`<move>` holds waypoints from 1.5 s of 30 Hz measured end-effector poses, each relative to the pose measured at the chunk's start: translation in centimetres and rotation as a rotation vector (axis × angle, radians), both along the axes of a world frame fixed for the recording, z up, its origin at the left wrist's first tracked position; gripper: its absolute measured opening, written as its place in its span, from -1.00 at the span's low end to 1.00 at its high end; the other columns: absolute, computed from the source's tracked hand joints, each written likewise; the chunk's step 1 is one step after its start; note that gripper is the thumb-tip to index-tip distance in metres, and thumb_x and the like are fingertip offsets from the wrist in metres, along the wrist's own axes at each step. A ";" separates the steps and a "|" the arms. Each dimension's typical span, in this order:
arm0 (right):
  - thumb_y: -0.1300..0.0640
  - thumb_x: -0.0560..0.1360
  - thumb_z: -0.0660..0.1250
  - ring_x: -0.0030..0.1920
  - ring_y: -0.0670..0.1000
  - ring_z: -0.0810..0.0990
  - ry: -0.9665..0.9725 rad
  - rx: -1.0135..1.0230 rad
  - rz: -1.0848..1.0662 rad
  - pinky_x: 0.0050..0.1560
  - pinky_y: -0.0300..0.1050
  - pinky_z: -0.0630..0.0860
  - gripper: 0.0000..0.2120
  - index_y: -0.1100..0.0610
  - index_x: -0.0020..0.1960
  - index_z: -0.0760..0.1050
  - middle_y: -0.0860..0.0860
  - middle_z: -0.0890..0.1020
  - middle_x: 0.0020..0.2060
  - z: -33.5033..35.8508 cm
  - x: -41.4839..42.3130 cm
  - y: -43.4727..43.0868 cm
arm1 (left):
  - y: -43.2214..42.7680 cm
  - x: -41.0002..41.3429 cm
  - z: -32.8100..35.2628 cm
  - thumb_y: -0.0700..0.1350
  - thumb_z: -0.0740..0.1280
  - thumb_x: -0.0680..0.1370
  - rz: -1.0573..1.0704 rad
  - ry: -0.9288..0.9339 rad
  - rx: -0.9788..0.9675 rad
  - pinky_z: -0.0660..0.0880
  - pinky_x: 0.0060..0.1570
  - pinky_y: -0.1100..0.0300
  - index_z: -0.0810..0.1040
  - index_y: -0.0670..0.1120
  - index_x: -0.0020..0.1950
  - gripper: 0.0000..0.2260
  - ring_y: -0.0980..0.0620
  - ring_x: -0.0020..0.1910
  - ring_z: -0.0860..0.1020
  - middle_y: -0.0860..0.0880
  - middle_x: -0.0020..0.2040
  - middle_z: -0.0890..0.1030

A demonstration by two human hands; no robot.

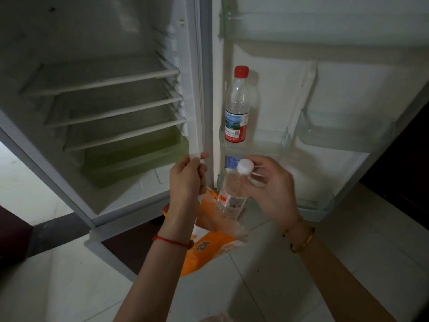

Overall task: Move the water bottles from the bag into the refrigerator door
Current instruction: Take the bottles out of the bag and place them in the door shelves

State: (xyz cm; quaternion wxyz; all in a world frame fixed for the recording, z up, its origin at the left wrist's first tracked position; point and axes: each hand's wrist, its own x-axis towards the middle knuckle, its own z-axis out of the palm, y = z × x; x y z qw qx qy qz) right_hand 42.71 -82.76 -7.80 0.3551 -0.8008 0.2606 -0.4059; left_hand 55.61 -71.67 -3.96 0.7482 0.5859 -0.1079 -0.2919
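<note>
**Bottle held at the open refrigerator door**

The right hand (pixel 269 182) grips a white-capped water bottle (pixel 232 194) by its neck above the orange bag (pixel 204 247). The left hand (pixel 185 177) pinches the bag's handle (pixel 196 156). A red-capped bottle (pixel 240 105) stands in the door shelf (pixel 274 142).

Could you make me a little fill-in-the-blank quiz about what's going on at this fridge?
1. The bottle standing in the door shelf has a ____ cap.
2. The right hand holds a bottle with a ____ cap.
3. The left hand holds up the handle of the ____ bag.
4. The refrigerator door is ____.

Missing words: red; white; orange; open
</note>
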 end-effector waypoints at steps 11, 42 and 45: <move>0.10 0.42 0.47 0.02 -0.05 0.66 -0.244 -0.145 -0.103 -0.03 -0.10 0.65 -0.68 0.10 0.15 0.55 0.00 0.63 0.08 9.4 0.6 -3.2 | 0.1 1.1 -0.1 -0.24 0.11 0.67 0.015 0.027 -0.008 0.16 -0.66 0.35 0.57 -0.17 0.04 -0.77 0.20 -0.63 0.22 0.06 -0.49 0.35; 0.01 0.46 0.37 -0.06 -0.01 0.65 -0.070 -0.365 -0.249 -0.08 0.07 0.62 -0.74 0.06 0.11 0.57 0.01 0.64 0.04 11.3 5.8 -12.7 | -2.7 -0.1 1.6 -0.22 0.12 0.67 -0.072 -0.052 -0.018 0.17 -0.62 0.34 0.61 -0.18 0.06 -0.74 0.17 -0.58 0.22 0.04 -0.46 0.35; 0.00 0.47 0.37 -0.06 0.00 0.65 -0.049 -0.372 -0.260 -0.08 0.08 0.61 -0.74 0.08 0.11 0.58 0.03 0.65 0.02 10.9 6.0 -13.3 | -2.8 -0.1 1.4 -0.22 0.12 0.67 -0.075 -0.041 -0.009 0.17 -0.62 0.34 0.61 -0.19 0.07 -0.74 0.18 -0.59 0.22 0.03 -0.45 0.35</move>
